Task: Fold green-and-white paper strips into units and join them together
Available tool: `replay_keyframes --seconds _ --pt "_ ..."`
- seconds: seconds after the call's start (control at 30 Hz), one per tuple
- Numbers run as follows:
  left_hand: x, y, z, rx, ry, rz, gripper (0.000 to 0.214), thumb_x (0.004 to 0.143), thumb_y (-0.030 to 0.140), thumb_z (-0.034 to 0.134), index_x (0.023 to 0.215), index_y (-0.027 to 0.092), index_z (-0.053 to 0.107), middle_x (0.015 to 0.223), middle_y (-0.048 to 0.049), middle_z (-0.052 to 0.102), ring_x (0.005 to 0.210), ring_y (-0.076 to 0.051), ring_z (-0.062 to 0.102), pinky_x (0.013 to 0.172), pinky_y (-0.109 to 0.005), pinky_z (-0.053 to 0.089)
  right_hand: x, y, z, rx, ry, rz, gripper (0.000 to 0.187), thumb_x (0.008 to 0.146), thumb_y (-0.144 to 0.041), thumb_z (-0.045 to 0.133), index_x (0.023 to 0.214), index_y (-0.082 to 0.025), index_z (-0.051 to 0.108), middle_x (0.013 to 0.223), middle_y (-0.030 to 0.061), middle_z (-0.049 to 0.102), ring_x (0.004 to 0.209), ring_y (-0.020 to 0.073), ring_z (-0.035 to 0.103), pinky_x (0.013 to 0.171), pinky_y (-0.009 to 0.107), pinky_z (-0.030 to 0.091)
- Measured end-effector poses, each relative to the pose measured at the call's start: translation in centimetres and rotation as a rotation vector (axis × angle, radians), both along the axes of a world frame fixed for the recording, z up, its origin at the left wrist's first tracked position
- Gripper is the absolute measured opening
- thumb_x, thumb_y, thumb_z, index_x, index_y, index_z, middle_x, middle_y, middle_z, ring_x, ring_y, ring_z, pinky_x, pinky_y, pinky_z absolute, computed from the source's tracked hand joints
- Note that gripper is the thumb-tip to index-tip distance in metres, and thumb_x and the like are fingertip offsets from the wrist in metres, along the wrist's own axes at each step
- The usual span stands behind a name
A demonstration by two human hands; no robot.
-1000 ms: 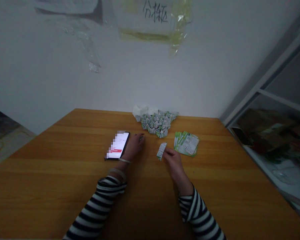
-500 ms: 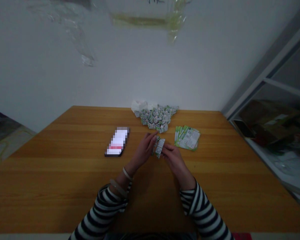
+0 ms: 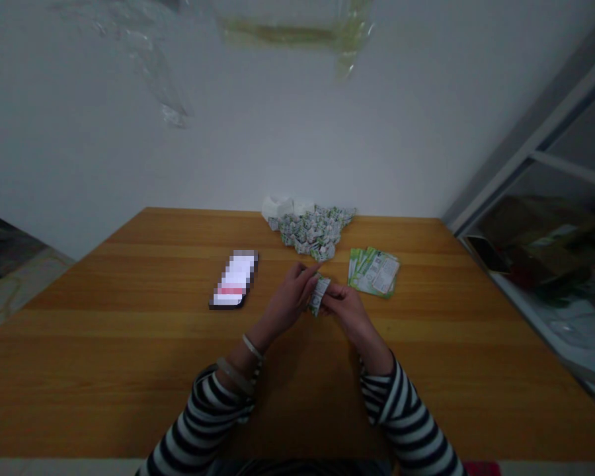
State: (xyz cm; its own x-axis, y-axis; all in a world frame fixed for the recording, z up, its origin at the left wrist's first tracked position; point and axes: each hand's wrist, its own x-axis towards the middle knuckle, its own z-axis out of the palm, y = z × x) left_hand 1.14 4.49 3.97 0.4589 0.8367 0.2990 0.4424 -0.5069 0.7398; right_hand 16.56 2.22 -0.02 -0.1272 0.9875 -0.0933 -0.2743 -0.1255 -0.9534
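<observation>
Between my two hands is a small piece of green and white printed paper (image 3: 319, 295), held above the table. My left hand (image 3: 293, 291) is closed on its left side, with part of the paper hidden behind the fingers. On the right edge, my right hand (image 3: 346, 305) pinches the same piece between thumb and fingers. Just beyond my hands lies a heap of small torn-looking printed scraps (image 3: 313, 230). A fanned stack of green and white printed cards or packets (image 3: 374, 272) rests to the right of my right hand.
A phone (image 3: 235, 279) with a lit, blurred screen lies left of my hands. White crumpled paper (image 3: 277, 207) sits by the heap at the wall. The wooden table (image 3: 129, 344) meets the wall at the back. A shelf (image 3: 550, 304) holding a dark phone-like object (image 3: 486, 254) stands right.
My left hand has closed further over the paper, hiding more of its left part. Both hands have shifted slightly right in the view, which itself has moved a little.
</observation>
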Motion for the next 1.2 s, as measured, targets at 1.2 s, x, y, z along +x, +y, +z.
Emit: replay_keyframes --seconds 1.2 --pt "-4.5 -0.8 -0.7 -0.494 -0.492 0.520 0.071 0.069 0.068 0.058 0.120 0.018 0.058 0.096 -0.0049 0.061 0.065 -0.015 0.063 0.055 -0.027 0.054 8.9 2.7 1.2 0.323 -0.689 -0.234 0.041 0.085 -0.047 0.049 0.094 -0.014 0.071 0.086 0.0109 0.073 0.079 0.0226 0.068 0.067 0.034 0.053"
